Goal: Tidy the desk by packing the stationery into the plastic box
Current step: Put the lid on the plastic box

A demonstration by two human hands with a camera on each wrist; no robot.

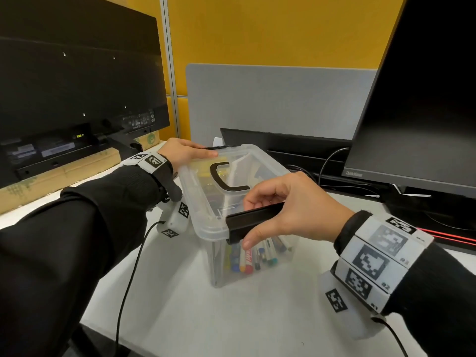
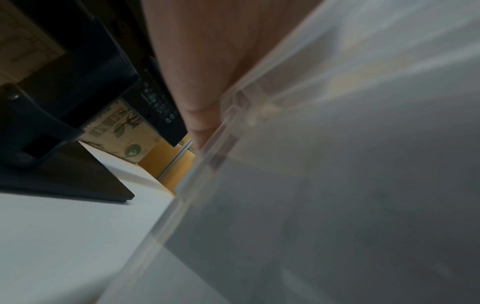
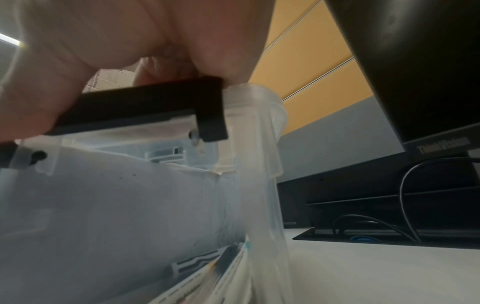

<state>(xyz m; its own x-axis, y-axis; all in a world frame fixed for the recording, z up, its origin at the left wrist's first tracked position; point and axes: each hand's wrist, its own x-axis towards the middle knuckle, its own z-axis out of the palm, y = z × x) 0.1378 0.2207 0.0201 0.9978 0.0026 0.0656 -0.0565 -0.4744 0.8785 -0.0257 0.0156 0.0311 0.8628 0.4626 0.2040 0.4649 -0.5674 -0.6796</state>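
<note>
A clear plastic box (image 1: 206, 191) stands on the white desk with its lid on and a black carry handle (image 1: 226, 181) lying flat on top. Several coloured markers (image 1: 247, 256) show through its near wall. My right hand (image 1: 249, 222) grips the black latch (image 1: 247, 220) at the near end, thumb under it and fingers curled over it; the right wrist view shows that latch (image 3: 145, 109) raised off the box wall (image 3: 103, 205). My left hand (image 1: 206, 149) holds the far end of the lid, thumb along the rim and fingers over the far edge. In the left wrist view the box wall (image 2: 337, 185) fills the frame.
The back of a black monitor (image 1: 77, 81) stands at the left over a cardboard box (image 1: 64, 173). A second monitor (image 1: 425, 99) stands at the right, with cables (image 1: 329, 163) and a black tray behind the box. A grey partition (image 1: 270, 99) closes the back. White desk (image 1: 257, 318) lies in front.
</note>
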